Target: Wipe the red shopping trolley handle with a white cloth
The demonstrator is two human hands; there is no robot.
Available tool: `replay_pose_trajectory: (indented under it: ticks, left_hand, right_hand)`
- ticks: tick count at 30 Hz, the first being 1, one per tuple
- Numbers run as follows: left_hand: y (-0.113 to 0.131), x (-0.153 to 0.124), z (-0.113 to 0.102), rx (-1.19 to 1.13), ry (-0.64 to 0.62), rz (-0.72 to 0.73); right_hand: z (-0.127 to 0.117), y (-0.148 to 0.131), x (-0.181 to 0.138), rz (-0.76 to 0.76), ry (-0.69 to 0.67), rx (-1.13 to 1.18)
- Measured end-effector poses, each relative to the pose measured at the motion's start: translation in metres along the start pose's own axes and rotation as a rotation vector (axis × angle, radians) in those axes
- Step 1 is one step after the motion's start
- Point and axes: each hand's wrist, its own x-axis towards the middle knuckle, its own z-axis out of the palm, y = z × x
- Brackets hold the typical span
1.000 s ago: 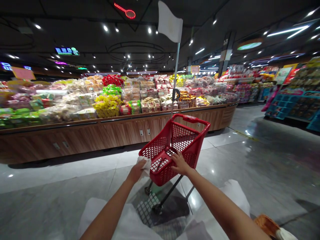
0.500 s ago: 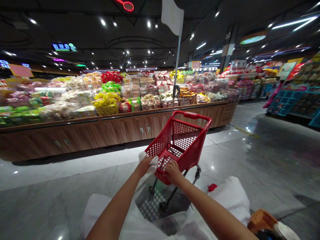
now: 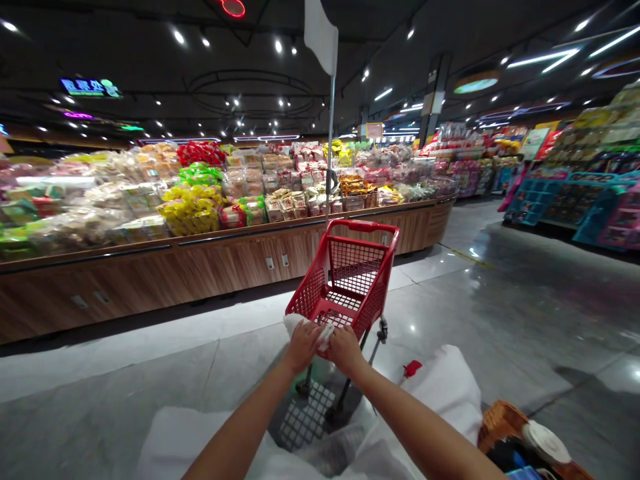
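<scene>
A small red shopping cart (image 3: 350,280) stands on the grey floor in front of me, with a pole and a white flag (image 3: 321,33) rising from it. My left hand (image 3: 301,345) is closed on a white cloth (image 3: 293,323) and presses it on the cart's near rim. Right beside it, my right hand (image 3: 344,347) grips the same near rim with bent fingers. The two hands almost touch. The cart's basket looks empty.
A long wooden display counter (image 3: 210,257) piled with packaged snacks runs across the left and middle. More shelves (image 3: 575,200) stand at the right. A white bag (image 3: 440,393) and a wicker basket (image 3: 505,423) lie at my lower right.
The cart has turned to face more straight away from me. My hands have come together at its near rim, the left one sliding the cloth rightward along it.
</scene>
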Motion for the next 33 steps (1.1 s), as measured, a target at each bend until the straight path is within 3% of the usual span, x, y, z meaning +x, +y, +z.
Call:
replay_pose_trajectory:
  ticks: [3, 7, 13, 15, 19, 23, 30, 33]
  left_hand:
    - [-0.025, 0.011, -0.017, 0.054, -0.084, -0.013]
    - [-0.045, 0.022, -0.028, 0.124, -0.090, -0.183]
    - [0.010, 0.020, 0.014, 0.053, -0.007, -0.122]
    - [0.014, 0.019, 0.018, 0.051, -0.017, -0.080]
    - [-0.021, 0.027, -0.004, 0.061, -0.128, 0.034]
    - [-0.045, 0.028, -0.020, 0.067, -0.126, 0.000]
    - [0.012, 0.034, 0.011, 0.069, -0.046, -0.066]
    - [0.004, 0.042, 0.005, 0.072, -0.125, -0.022]
  right_hand:
    - [0.002, 0.012, -0.002, -0.048, 0.016, -0.013]
    - [0.002, 0.027, -0.007, -0.097, 0.054, -0.014]
    - [0.004, 0.034, -0.010, -0.074, 0.121, 0.016]
    - [0.000, 0.038, -0.011, -0.085, 0.101, 0.018]
    - [-0.009, 0.049, -0.009, -0.089, 0.022, 0.015]
    - [-0.009, 0.054, -0.004, -0.092, -0.032, 0.005]
    - [-0.012, 0.049, 0.003, -0.080, -0.024, 0.019]
    - [-0.017, 0.051, 0.003, -0.099, -0.050, 0.022]
